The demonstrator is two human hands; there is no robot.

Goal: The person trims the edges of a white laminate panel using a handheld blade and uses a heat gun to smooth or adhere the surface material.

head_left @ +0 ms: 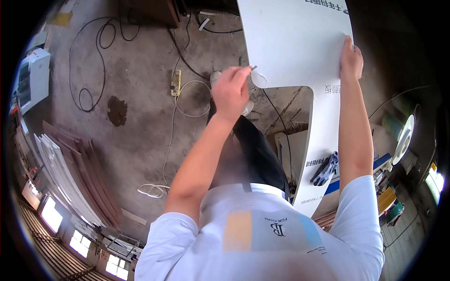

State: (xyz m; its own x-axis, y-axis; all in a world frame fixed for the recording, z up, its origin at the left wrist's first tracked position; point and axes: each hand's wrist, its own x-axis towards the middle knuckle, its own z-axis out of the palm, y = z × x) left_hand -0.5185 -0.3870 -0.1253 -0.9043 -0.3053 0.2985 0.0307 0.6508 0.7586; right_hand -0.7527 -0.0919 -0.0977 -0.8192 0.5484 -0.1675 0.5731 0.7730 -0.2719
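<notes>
Along the right edge of the white board (295,44): right grip (351,62) curled around the margin, thumb on upper face; board extends leftward from it. Left grip (229,92) nearly closed, fingertips pinching a small dark strip (254,68) at the board's rounded corner; contact there: cannot tell.

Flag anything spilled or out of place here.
A dark brown irregular patch marks the grey concrete floor, left of the yellow rectangular power strip: possibly a spill. A thin black cable sprawls nearby in loose loops.
</notes>
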